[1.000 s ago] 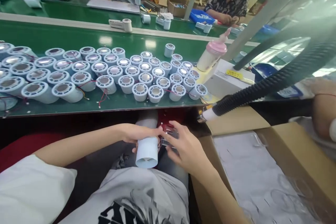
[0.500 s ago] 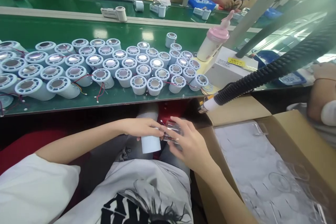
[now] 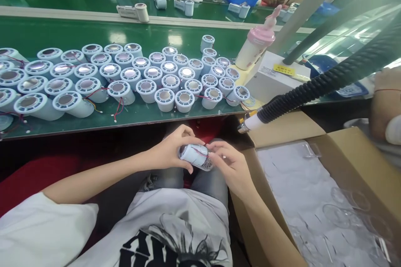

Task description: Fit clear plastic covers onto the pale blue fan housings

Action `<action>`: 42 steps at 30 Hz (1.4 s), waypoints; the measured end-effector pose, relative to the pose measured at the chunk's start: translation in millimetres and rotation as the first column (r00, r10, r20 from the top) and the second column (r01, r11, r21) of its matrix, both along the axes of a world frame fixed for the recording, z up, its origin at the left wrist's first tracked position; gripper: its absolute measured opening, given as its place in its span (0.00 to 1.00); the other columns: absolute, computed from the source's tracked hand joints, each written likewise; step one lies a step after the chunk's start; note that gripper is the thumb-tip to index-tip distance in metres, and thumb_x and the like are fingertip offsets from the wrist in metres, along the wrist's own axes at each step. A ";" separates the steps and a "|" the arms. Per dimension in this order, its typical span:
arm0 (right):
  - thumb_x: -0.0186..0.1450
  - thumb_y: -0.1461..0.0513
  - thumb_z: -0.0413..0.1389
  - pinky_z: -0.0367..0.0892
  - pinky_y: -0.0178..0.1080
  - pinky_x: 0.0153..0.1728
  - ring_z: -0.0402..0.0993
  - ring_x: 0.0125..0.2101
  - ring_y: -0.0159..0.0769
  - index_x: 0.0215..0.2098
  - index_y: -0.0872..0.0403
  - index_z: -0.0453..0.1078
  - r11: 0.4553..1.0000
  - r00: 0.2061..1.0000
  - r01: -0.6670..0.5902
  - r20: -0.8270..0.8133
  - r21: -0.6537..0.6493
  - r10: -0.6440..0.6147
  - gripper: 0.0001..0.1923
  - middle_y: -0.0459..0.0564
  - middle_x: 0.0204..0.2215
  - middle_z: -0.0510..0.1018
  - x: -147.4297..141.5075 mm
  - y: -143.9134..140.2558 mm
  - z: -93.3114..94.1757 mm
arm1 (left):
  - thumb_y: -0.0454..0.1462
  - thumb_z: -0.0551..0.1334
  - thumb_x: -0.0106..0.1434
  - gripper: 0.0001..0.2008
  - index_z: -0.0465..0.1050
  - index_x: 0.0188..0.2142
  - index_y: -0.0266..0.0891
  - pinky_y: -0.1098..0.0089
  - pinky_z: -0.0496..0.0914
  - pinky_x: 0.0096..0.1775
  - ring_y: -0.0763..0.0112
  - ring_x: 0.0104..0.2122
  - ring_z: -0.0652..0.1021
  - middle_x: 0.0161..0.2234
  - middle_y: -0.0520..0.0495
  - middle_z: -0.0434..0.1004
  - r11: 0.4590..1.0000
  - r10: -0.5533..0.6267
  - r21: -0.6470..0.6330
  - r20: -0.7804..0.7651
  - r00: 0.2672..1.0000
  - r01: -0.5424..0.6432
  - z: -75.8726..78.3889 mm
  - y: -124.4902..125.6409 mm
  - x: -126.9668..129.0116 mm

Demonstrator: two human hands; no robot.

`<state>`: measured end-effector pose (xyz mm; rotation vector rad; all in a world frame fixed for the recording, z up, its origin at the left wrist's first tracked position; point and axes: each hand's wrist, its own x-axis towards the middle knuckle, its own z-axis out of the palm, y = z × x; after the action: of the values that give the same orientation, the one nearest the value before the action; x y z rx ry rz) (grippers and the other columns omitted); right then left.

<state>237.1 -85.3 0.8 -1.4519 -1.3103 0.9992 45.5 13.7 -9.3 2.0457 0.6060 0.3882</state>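
A light blue cylindrical housing (image 3: 193, 154) lies tilted over my lap, with red and dark wires running along its side. My left hand (image 3: 172, 150) is wrapped round its left end, thumb below and fingers above. Around the right end sits a clear plastic cup (image 3: 206, 166), with metal-looking fins showing near it. My right hand (image 3: 231, 167) is at that end, its thumb and forefinger pinching the wires (image 3: 208, 150) close to the cup's edge. A tiny white connector (image 3: 224, 157) shows by the right fingers.
Many similar blue housings (image 3: 164, 99) stand along the green bench (image 3: 140, 116). A cardboard box (image 3: 263, 192) of clear plastic cups is at my right. A black ribbed hose (image 3: 300, 91) reaches over it. Near a white box (image 3: 266, 75) stands a pink-topped bottle (image 3: 257, 46). Other people sit opposite.
The clear cup has gone from my right hand onto the end of the housing. The housing has turned so its wires face up, and my left hand has shifted to its left end.
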 end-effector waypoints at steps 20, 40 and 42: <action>0.59 0.63 0.64 0.71 0.44 0.52 0.69 0.54 0.43 0.51 0.48 0.65 0.966 0.971 -0.238 0.042 0.100 0.235 0.23 0.53 0.55 0.71 17.9 -25.4 -2.8 | 0.37 0.71 0.51 0.36 0.63 0.59 0.46 0.63 0.70 0.50 0.59 0.52 0.73 0.57 0.40 0.67 0.849 -0.037 -0.507 0.224 0.974 0.149 10.1 -13.7 -2.4; 0.58 0.55 0.64 0.71 0.32 0.35 0.73 0.35 0.31 0.46 0.50 0.64 0.938 0.835 -0.262 -0.540 -0.228 0.102 0.21 0.47 0.38 0.77 11.9 -17.6 1.6 | 0.38 0.70 0.54 0.36 0.60 0.61 0.46 0.63 0.66 0.56 0.58 0.59 0.65 0.60 0.41 0.64 0.956 -0.179 -0.197 0.187 0.966 0.216 15.3 -8.5 -10.7; 0.58 0.53 0.64 0.72 0.33 0.32 0.73 0.33 0.32 0.44 0.51 0.64 0.936 0.818 -0.256 -0.570 -0.241 0.077 0.20 0.46 0.35 0.77 10.1 -15.7 0.9 | 0.38 0.69 0.54 0.36 0.60 0.61 0.46 0.64 0.66 0.56 0.59 0.60 0.65 0.60 0.41 0.63 0.958 -0.182 -0.186 0.189 0.965 0.217 14.9 -8.6 -11.0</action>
<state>247.2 -101.0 1.6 -1.1361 -0.8824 1.6624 34.5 5.1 5.7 1.8331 0.3159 0.3606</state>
